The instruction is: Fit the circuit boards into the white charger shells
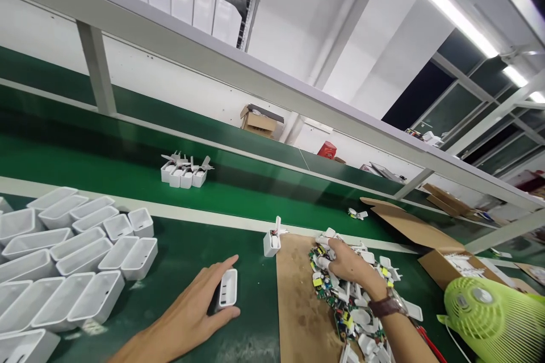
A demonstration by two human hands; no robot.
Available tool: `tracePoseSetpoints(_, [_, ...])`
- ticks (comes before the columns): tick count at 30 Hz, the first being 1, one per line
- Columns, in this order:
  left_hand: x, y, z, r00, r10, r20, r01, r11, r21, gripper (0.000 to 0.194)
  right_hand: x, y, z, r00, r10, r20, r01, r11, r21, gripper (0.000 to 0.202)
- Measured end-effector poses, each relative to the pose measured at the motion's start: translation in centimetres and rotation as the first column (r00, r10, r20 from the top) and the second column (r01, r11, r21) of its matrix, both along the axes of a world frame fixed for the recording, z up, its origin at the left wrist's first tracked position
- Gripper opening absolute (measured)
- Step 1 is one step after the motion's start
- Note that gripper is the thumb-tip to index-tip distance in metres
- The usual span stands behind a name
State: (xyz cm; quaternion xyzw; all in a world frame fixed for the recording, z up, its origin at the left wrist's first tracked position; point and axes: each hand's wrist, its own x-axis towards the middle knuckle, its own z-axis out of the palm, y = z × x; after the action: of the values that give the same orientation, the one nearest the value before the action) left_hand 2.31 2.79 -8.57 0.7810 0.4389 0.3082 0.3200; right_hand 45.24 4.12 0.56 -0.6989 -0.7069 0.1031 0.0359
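Note:
My left hand [198,300] is around a small white plastic case [229,288] on the green bench, index finger and thumb on either side of its open face. Over a heap of small circuit boards and white plastic parts [340,295], my right hand [351,265] has its fingers bent down into the pile. White covers wrap some of its fingertips, and what they grip is hidden. Between the hands, a white case [271,243] stands upright with parts sticking out of its top. The heap lies on a brown cardboard sheet [296,300].
Rows of open white cases [85,255] fill the bench at left. Several filled cases [184,174] stand on the green belt [238,193]. At right are a green fan [489,315] and an open cardboard box [438,269]. A shelf rail [272,76] crosses above.

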Motion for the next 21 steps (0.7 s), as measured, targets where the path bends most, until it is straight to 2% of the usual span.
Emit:
tracePoseSetpoints(4, [0.4,0.2,-0.1,1.0,-0.009,0.011,0.009,1.0,-0.009,0.077,-0.5,2.2,-0.9,0.983,0.124,0.136,-0.106,0.985,-0.134,0.034])
tracePoseSetpoints(6, [0.4,0.2,-0.3,0.999,-0.023,0.022,0.023,1.0,-0.004,0.077,-0.7,2.9,-1.0,0.966,0.169,0.197,-0.138,0.977,-0.16,0.034])
tracePoseSetpoints(10, [0.4,0.3,-0.3,0.997,-0.051,0.057,0.051,0.999,-0.013,0.076,-1.5,2.5,-0.5,0.934,0.203,0.295,-0.183,0.979,-0.094,0.036])
tracePoseSetpoints(13, [0.2,0.6,0.4,0.994,-0.094,0.053,0.096,0.994,-0.044,0.075,-2.0,1.5,0.2,0.927,0.183,0.327,-0.185,0.982,-0.025,0.037])
tracePoseSetpoints(17, [0.1,1.1,1.8,0.992,-0.12,0.031,0.123,0.987,-0.105,0.075,-2.8,0.4,0.9,0.938,0.165,0.304,-0.177,0.984,0.012,0.036])
tracePoseSetpoints(21, [0.0,1.5,2.5,0.991,-0.137,0.007,0.137,0.981,-0.137,0.078,-4.0,-0.3,0.9,0.954,0.136,0.268,-0.153,0.987,0.043,0.037])
